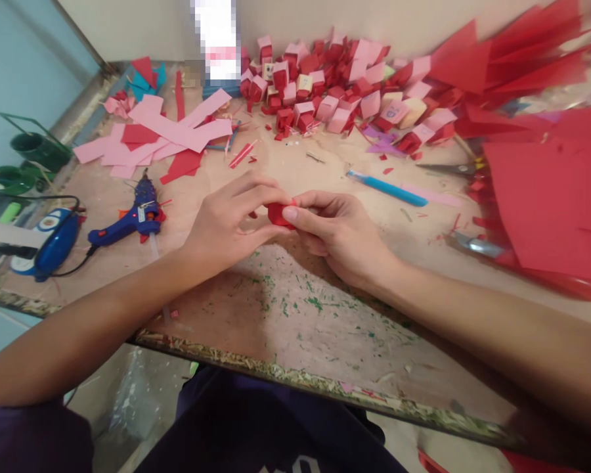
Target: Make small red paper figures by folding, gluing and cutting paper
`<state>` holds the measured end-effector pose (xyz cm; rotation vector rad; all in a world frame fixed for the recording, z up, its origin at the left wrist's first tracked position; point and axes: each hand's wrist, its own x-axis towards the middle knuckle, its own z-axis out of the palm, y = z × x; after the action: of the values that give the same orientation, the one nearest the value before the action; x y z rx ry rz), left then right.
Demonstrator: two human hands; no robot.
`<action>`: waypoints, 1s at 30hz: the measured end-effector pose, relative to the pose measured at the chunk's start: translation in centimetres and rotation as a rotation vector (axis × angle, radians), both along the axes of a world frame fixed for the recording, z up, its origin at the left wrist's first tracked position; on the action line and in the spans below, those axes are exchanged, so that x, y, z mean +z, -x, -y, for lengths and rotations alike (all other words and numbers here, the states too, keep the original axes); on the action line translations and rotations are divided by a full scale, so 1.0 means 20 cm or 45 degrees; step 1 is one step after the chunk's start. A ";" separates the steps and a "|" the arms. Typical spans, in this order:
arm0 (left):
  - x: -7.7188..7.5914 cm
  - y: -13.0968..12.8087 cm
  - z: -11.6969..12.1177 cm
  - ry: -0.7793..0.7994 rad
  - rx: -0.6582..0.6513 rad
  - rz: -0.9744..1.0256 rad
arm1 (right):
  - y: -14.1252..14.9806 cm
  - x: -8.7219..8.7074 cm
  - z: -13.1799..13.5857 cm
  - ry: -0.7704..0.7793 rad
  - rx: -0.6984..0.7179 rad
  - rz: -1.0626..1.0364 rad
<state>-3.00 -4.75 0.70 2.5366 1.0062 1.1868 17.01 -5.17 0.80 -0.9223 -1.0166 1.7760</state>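
A small red paper piece (279, 215), seemingly folded or curled, is held above the middle of the table between both hands. My left hand (236, 213) grips it from the left, fingers over its top and thumb under it. My right hand (332, 226) pinches its right side between thumb and fingers. The fingers hide part of its shape. To the left lies a blue hot glue gun (140, 213) with a glue stick in its back. A blue pen (388, 188) lies beyond my right hand.
Many pink and red paper boxes (339, 112) are heaped at the back. Pink strips (167, 128) lie back left. Red sheets (546, 203), scissors (453, 169) and a blade-like metal tool (480, 246) are at right. Green cups (37, 151) stand far left. Green scraps (315, 302) litter the front.
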 end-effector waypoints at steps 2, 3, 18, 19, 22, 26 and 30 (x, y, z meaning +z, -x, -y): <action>0.00 0.00 0.00 -0.017 -0.027 0.032 | 0.00 0.00 0.00 0.014 0.010 -0.005; 0.00 0.00 0.00 -0.018 -0.037 0.044 | -0.01 0.00 0.00 0.023 0.016 -0.003; -0.03 -0.01 -0.01 -0.074 -0.101 0.111 | -0.01 0.00 0.00 0.040 0.052 0.036; -0.03 -0.01 0.00 -0.073 -0.098 0.105 | -0.01 0.00 0.00 0.038 0.048 0.043; -0.03 -0.01 0.00 -0.032 -0.054 0.090 | 0.00 0.00 0.00 0.029 0.022 0.074; -0.03 -0.02 0.01 -0.017 -0.055 0.107 | 0.03 0.01 0.01 -0.008 -0.060 0.111; -0.02 -0.02 0.00 0.030 -0.012 0.102 | 0.03 0.00 0.01 -0.009 -0.050 0.080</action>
<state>-2.56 -4.83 0.32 2.4517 0.9831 1.2557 16.43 -5.42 0.84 -0.9923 -1.0370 1.7191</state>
